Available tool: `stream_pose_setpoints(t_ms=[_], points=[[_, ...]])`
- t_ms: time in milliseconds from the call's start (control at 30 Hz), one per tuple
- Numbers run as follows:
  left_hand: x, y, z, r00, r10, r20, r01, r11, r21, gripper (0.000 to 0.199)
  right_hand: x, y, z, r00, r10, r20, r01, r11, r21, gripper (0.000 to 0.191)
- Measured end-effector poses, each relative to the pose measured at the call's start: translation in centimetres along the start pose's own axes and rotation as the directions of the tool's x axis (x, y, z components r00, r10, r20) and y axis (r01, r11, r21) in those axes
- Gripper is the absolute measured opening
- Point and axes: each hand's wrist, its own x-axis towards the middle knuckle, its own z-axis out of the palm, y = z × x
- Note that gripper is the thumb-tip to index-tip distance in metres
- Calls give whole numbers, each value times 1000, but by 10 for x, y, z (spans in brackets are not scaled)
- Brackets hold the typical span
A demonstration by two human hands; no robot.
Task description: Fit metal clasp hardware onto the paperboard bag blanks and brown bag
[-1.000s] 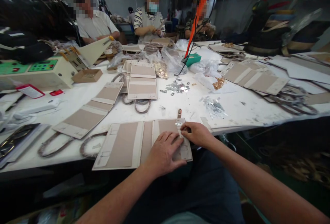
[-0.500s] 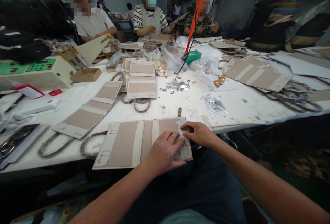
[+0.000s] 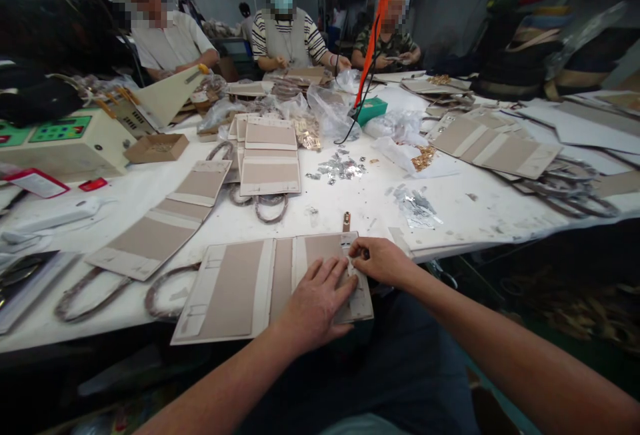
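Observation:
A beige bag panel with white strips (image 3: 230, 288) lies flat at the table's front edge. My left hand (image 3: 320, 295) rests on its right part, fingers spread and pressing down. Near the panel's top right corner my right hand (image 3: 377, 258) has thumb and forefinger pinched together at the white strip; what they hold, if anything, is too small to make out. A small brown tab with a metal piece (image 3: 347, 222) sticks out beyond the panel's top edge. Brown looped handles (image 3: 167, 291) show at the panel's left side.
Behind lie silver metal plates (image 3: 340, 167), a plastic bag of plates (image 3: 414, 205), gold parts (image 3: 424, 157) and stacked panels (image 3: 271, 155). Another panel (image 3: 165, 221) is at left, beside a cream machine (image 3: 75, 148). An orange cord (image 3: 373, 41) hangs down. Three people sit opposite.
The view has shifted slightly. The silver plate at the panel's corner is now less visible beside my right fingers. My left hand stays on the panel. A person opposite has reached sideways.

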Motion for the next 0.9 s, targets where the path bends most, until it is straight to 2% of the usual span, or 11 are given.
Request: stream_pose_setpoints(t_ms=[167, 267, 333, 467, 533, 600, 667, 733, 800, 900], points=[[-4, -7, 7, 999, 20, -28, -21, 1000, -19, 86, -2, -8, -5, 1000, -1, 26, 1, 1000, 5, 16], [-5, -17, 13, 996, 49, -69, -50, 999, -15, 87, 5, -11, -24, 997, -44, 60, 44, 999, 4, 16], [-6, -25, 16, 991, 69, -112, -70, 998, 1, 87, 17, -10, -44, 999, -51, 12, 52, 997, -52, 15], [-4, -40, 27, 963, 152, -221, -129, 985, 114, 84, 67, 4, -84, 985, 39, -169, -73, 977, -200, 14], [-2, -44, 35, 917, 221, -333, -151, 963, 223, 71, 100, 14, -97, 969, 85, -231, -139, 964, -229, 16], [1, -47, 44, 850, 266, -454, -131, 943, 305, 51, 134, 21, -103, 956, 115, -268, -182, 953, -242, 19], [5, -48, 51, 796, 268, -543, -97, 942, 323, 37, 163, 22, -101, 952, 127, -279, -200, 946, -254, 21], [8, -49, 55, 769, 255, -586, -81, 948, 307, 32, 188, 17, -90, 960, 113, -258, -182, 947, -264, 24], [10, -49, 59, 752, 246, -612, -71, 953, 296, 30, 208, 6, -73, 971, 86, -224, -147, 950, -274, 28], [10, -49, 61, 749, 235, -620, -58, 955, 291, 31, 228, -9, -48, 977, 79, -196, -135, 948, -290, 32]])
